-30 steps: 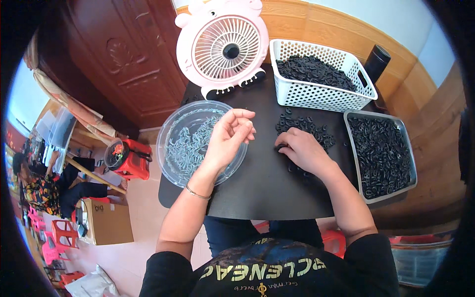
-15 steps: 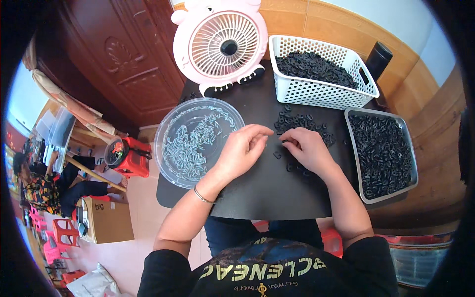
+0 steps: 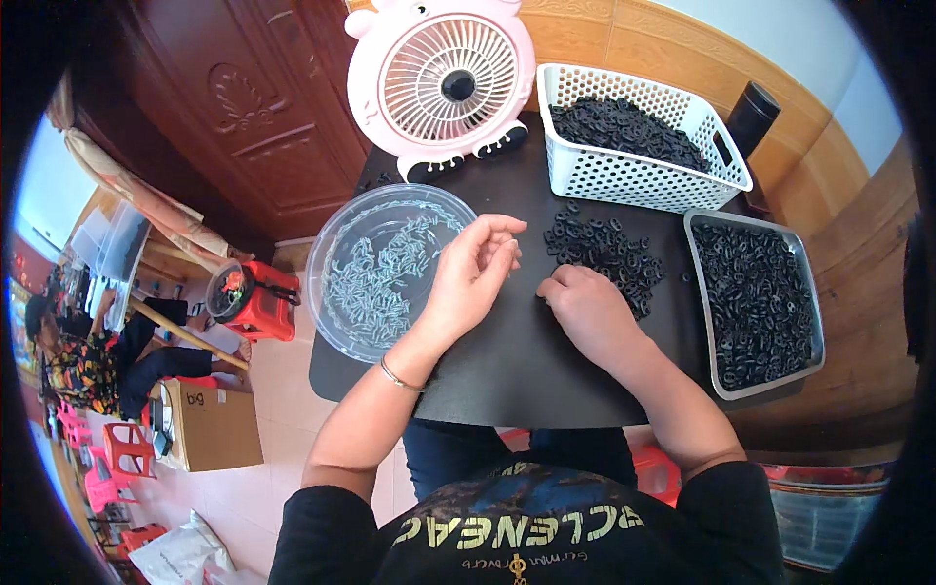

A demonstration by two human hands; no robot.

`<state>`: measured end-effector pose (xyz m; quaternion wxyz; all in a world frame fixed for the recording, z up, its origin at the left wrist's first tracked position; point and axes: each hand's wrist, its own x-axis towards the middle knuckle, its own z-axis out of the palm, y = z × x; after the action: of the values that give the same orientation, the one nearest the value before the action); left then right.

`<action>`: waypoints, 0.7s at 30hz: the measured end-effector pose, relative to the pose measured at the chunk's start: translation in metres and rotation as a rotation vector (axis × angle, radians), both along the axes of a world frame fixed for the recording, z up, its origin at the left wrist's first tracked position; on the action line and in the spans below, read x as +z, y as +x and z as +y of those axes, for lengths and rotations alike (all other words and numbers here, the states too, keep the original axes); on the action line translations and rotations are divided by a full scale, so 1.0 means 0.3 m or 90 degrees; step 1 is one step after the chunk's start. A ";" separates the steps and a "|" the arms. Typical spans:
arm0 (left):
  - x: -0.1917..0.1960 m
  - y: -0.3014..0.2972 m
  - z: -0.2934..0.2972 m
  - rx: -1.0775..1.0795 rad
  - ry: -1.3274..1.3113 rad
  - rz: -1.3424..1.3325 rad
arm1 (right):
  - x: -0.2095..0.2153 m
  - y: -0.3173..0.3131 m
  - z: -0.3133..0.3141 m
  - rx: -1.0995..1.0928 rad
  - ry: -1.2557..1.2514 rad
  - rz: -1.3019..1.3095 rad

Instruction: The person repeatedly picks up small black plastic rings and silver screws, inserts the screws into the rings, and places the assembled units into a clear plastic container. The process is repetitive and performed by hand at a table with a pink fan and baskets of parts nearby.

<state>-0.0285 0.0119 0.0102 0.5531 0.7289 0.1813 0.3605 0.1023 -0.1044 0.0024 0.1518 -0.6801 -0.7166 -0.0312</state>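
Observation:
My left hand (image 3: 472, 271) hangs over the right rim of a round clear plastic tub (image 3: 322, 317), fingers curled and the thumb against them. Whatever those fingers hold is too small to make out. In the tub lie many small silvery metal pins (image 3: 375, 283). My right hand (image 3: 593, 310) is low over the dark tabletop, fingertips pressed together and pointing left; what they pinch is hidden. Just beyond it spreads a loose pile of small black oval plastic pieces (image 3: 604, 244) with holes in them. Part of that pile is behind the right hand.
At the back, a white perforated basket (image 3: 634, 183) holds more black pieces; a metal tray (image 3: 723, 375) of them sits at the right. A pink fan (image 3: 366, 93) and a black cylinder (image 3: 751, 115) stand behind. Off to the left, a person (image 3: 83, 356) sits near a cardboard box (image 3: 219, 429).
The left hand has turned, raising its fingers slightly away from the right hand. My right hand has shifted down and left, its fingertips now lower and hidden beneath it. The view has moved slightly.

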 end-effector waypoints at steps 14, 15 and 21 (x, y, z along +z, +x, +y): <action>0.030 0.076 -0.012 -0.109 -0.330 -0.082 | 0.026 0.067 0.010 -0.015 0.152 0.245; 0.029 0.087 -0.010 -0.118 -0.342 -0.081 | 0.056 0.081 0.010 -0.040 0.160 0.300; -0.042 0.113 -0.024 -0.122 -0.406 -0.111 | 0.031 0.111 -0.006 -0.064 0.199 0.749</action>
<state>0.0054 0.0047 -0.0024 0.7978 0.4996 0.1674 0.2931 0.1356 -0.1061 0.0118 0.6184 -0.5858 -0.4667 0.2378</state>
